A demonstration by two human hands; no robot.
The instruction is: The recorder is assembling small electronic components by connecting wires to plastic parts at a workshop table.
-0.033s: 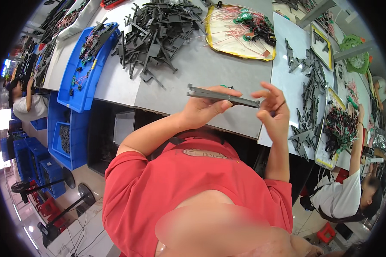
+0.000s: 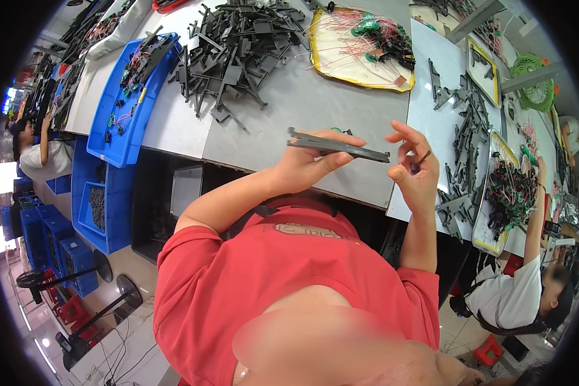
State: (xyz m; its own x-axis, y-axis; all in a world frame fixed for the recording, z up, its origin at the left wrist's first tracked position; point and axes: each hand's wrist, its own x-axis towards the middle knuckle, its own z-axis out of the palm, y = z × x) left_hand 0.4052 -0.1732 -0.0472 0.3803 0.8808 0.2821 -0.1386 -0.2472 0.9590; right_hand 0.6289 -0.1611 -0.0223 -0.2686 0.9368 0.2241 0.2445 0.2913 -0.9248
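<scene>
My left hand [image 2: 309,168] is closed around a long, narrow dark grey plastic piece [image 2: 354,150], thumb on its near side. The piece lies almost level above the table's front edge and points right. Just past its right end is my right hand [image 2: 418,170], with thumb and index finger apart and the other fingers curled. A small dark part [image 2: 420,162] shows among those curled fingers; its kind is too small to tell. Behind the left fingers a bit of green and black [image 2: 342,131] shows, partly hidden.
A heap of dark grey plastic pieces [image 2: 238,55] covers the table's back left. Beyond the hands lies a yellow-edged tray [image 2: 328,55] with red-wired parts. A blue tray [image 2: 123,109] stands left. At right are more grey pieces [image 2: 471,138] and a co-worker [image 2: 514,289] reaching to another tray.
My right hand has shifted slightly right, away from the piece's end, and the small dark part in its fingers shows more plainly. My left hand has moved a little right with the piece.
</scene>
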